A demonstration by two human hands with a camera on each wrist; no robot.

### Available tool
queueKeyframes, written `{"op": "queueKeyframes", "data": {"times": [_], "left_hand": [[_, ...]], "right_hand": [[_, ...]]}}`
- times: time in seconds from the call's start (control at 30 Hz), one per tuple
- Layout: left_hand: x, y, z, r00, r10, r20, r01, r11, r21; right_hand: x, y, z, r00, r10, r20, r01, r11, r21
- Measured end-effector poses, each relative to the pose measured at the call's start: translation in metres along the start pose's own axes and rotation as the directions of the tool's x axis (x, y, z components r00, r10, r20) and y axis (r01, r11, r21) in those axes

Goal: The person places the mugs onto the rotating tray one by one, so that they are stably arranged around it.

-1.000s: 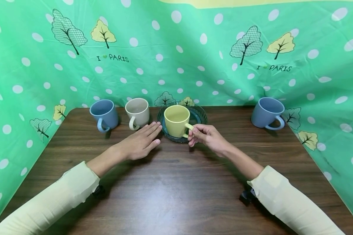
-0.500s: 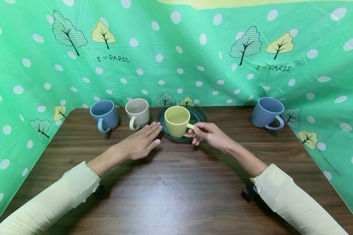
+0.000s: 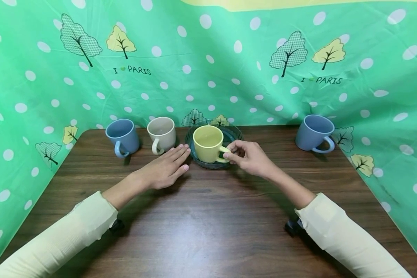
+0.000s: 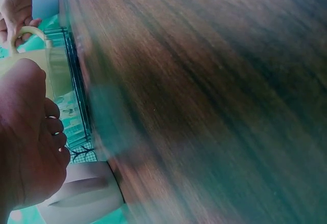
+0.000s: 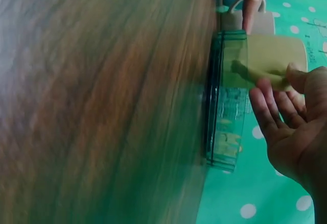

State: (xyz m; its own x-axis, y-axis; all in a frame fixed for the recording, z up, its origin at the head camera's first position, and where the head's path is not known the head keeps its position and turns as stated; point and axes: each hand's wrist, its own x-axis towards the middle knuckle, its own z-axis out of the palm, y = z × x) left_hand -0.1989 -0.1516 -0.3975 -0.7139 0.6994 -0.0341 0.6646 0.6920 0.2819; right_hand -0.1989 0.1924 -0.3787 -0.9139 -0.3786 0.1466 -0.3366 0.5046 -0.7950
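At your wooden table point(image 3: 194, 220) before dotted green cloth point(image 3: 194, 42), your left hand point(image 3: 166, 168) is straight-fingered while your right hand point(image 3: 251, 156), slightly shifted since earlier, pinches the yellow mug point(image 3: 206, 148).

Your left forearm point(image 3: 126, 189) and right forearm point(image 3: 293, 189) reach forward from either side, angled inward. Your left hand point(image 3: 167, 170): back uppermost, fingers straight and close together, thumb set apart. Your right hand point(image 3: 249, 159): pinching, thumb opposed to bent fingers, palm toward its wrist camera.
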Motion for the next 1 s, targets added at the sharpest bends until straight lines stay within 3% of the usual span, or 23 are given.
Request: {"op": "queueKeyframes", "data": {"times": [0.23,0.47,0.7,1.0], "left_hand": [[0.001,-0.001,0.001,1.000,0.007,0.004,-0.007,1.000,0.012],[0.000,-0.002,0.000,1.000,0.004,0.009,-0.004,1.000,0.006],[0.000,-0.005,0.004,0.999,0.024,-0.046,-0.023,1.000,0.017],[0.001,-0.006,0.006,0.991,0.034,-0.127,-0.030,0.999,0.027]], "right_hand": [[0.000,-0.001,0.002,0.998,-0.039,-0.045,0.034,0.995,-0.094],[0.002,0.000,0.002,0.998,-0.043,-0.036,0.040,0.995,-0.092],[-0.001,0.004,0.000,1.000,-0.001,-0.030,0.001,1.000,-0.001],[-0.016,0.011,-0.014,0.998,0.043,-0.047,-0.043,0.999,-0.005]]}}
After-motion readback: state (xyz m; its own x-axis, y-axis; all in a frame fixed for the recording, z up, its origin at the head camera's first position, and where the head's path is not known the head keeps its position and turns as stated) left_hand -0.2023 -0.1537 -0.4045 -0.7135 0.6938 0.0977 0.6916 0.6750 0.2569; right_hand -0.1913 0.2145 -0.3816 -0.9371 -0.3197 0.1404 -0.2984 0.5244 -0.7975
